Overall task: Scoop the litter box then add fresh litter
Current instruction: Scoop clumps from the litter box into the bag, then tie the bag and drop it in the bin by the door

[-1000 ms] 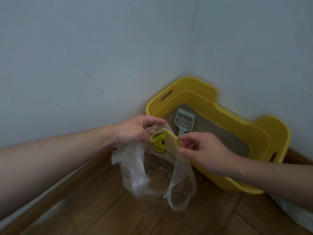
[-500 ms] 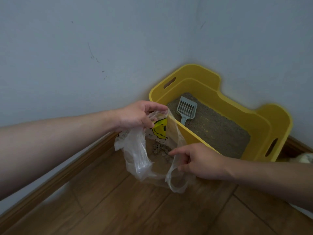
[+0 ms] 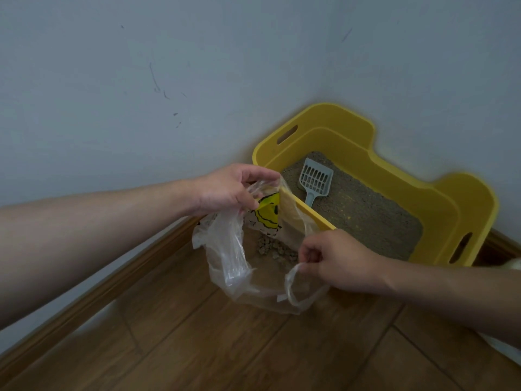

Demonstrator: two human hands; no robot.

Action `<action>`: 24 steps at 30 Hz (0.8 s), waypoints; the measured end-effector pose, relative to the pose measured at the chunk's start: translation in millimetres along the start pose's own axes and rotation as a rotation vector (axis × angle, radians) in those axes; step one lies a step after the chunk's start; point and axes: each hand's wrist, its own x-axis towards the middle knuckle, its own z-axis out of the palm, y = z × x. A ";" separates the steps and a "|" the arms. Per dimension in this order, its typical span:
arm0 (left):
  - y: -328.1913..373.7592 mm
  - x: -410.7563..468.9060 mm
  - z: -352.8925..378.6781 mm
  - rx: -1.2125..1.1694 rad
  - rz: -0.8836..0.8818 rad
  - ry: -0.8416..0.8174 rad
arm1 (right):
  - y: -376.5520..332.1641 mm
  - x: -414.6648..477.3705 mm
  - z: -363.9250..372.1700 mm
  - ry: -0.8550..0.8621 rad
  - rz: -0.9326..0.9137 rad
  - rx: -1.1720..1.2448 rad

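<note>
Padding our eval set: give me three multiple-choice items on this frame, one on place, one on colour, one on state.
1. Where is the scoop? A) in the bag B) on the litter inside the box C) leaning outside the box
2. What colour is the box? A) yellow B) blue C) white
3. The bag is: A) tied shut B) crumpled in one grip C) held open by both grips
Answers: 1 B, it lies on the litter; 2 A, yellow walls; 3 C, left grip and right grip each pinch its rim.
</note>
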 end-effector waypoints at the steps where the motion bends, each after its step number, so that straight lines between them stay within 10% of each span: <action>1: 1.2 -1.0 -0.2 0.001 -0.001 0.003 | -1.0 -0.4 -3.8 0.022 0.004 0.047; 17: 4.3 -46.8 18.3 0.816 -0.042 0.104 | -9.9 13.5 -39.2 0.245 0.184 0.604; 24: -23.5 -81.9 15.5 0.770 -0.220 0.322 | -10.6 28.3 -45.5 0.329 0.236 0.735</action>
